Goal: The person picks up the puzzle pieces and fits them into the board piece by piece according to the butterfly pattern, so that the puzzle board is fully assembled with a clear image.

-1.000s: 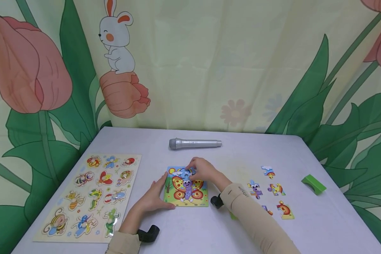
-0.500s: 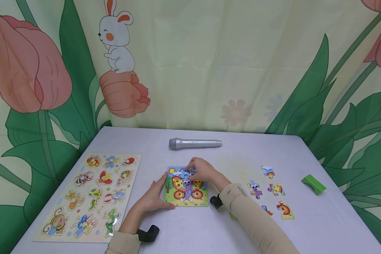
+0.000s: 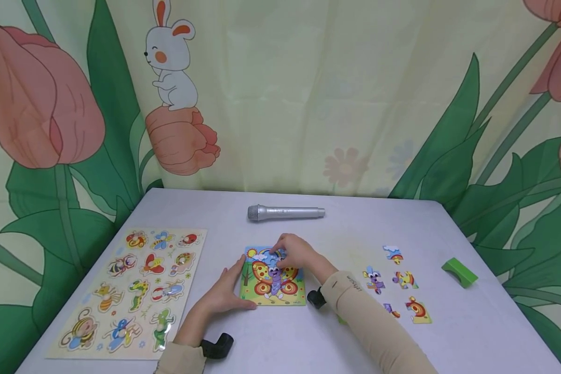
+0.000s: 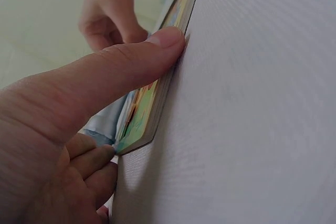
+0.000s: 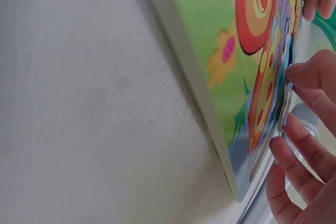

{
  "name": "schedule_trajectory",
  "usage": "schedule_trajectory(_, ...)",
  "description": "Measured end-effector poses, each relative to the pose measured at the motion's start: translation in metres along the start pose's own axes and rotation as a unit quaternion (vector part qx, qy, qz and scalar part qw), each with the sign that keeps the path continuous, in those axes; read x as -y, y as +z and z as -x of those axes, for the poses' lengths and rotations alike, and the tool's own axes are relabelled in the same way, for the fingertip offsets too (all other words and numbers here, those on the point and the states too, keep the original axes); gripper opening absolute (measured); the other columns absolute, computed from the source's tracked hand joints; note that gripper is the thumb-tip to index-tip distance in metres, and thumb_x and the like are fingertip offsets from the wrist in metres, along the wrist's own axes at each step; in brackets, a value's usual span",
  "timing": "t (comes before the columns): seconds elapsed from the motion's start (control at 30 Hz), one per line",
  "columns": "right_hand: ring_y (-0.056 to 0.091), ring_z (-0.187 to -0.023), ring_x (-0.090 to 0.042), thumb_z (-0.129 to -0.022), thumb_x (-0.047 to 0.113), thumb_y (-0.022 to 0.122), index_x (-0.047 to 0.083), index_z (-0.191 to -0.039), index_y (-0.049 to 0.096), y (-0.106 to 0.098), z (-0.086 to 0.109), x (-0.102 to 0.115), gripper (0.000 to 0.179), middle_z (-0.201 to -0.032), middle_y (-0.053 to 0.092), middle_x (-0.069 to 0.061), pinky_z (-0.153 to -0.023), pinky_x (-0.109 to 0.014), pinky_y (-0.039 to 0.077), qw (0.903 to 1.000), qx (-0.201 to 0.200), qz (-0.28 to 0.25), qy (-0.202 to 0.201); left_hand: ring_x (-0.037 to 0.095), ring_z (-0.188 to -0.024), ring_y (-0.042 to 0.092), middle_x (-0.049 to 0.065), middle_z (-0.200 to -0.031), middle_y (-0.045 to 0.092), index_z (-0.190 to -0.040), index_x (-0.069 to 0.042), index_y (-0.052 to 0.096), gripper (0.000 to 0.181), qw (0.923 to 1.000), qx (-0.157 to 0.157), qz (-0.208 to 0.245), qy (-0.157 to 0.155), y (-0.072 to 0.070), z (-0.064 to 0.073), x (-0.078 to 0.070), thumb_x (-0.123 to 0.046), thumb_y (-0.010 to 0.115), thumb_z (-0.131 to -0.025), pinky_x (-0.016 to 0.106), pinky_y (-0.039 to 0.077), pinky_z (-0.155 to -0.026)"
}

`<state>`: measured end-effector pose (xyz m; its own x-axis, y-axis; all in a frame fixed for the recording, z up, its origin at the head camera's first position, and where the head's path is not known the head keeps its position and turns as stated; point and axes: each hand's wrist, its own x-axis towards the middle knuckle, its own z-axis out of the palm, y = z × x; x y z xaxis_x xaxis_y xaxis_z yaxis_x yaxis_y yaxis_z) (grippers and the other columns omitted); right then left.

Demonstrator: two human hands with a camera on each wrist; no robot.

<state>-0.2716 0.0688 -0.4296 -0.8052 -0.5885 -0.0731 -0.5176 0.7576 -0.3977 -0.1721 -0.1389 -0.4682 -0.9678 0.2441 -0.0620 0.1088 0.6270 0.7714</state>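
A small butterfly jigsaw puzzle (image 3: 273,292) lies on the table in front of the person. The left hand (image 3: 222,295) holds its left side, thumb on the near edge and fingers along the left edge; in the left wrist view the thumb (image 4: 167,38) lies against the board's edge. Over the puzzle's upper part, the right hand (image 3: 298,253) pinches a jigsaw piece (image 5: 284,114) between thumb and fingers. That piece sits nearly flat on the picture, its far part hidden by the fingers in the head view.
Several loose jigsaw pieces, such as a snail-like one (image 3: 418,310), lie to the right, some partly behind the right sleeve (image 3: 369,311). A green arched block (image 3: 459,272) is farther right. A silver microphone (image 3: 287,213) lies behind; a large insect board (image 3: 135,291) is at left.
The right fingers have shifted very slightly over the puzzle's upper part. The left hand stays at the puzzle's edge; the whole head view has moved a little.
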Motion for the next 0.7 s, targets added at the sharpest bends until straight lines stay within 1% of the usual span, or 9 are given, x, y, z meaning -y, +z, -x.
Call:
schedule_trajectory(0.17,0.054,-0.096,-0.017,-0.073,0.023,0.077,0.017,-0.102,0.072,0.0006,0.0009,0.0021,0.030,-0.106,0.059,-0.002,-0.086,-0.032,0.047,0.9999,0.000,0.010,0.004,0.036,-0.136,0.013,0.018,-0.148,0.022,-0.146,-0.007,0.016,0.116,1.0000,0.000,0.004,-0.003,0.0002,0.0002,-0.0004,-0.033,0.086,-0.057,0.049,0.003,-0.111)
schedule_trajectory(0.43,0.054,-0.092,-0.016,-0.071,0.023,0.078,0.018,-0.100,0.073,0.0014,0.0010,0.0047,0.030,-0.103,0.058,-0.001,-0.079,-0.029,0.048,0.9996,-0.003,0.027,0.007,0.036,-0.136,0.012,0.018,-0.148,0.022,-0.146,-0.007,0.017,0.116,0.9999,-0.001,0.006,-0.010,0.0004,0.0004,-0.0014,-0.032,0.086,-0.057,0.050,0.003,-0.111)
schedule_trajectory(0.7,0.052,-0.090,-0.016,-0.072,0.021,0.077,0.016,-0.100,0.073,-0.0003,0.0023,0.0076,0.030,-0.099,0.058,-0.001,-0.078,-0.029,0.047,0.9995,-0.004,0.031,0.001,0.037,-0.136,0.013,0.018,-0.148,0.023,-0.146,-0.007,0.017,0.116,1.0000,-0.004,0.003,-0.006,-0.0005,0.0011,-0.0019,-0.032,0.086,-0.057,0.049,0.004,-0.111)
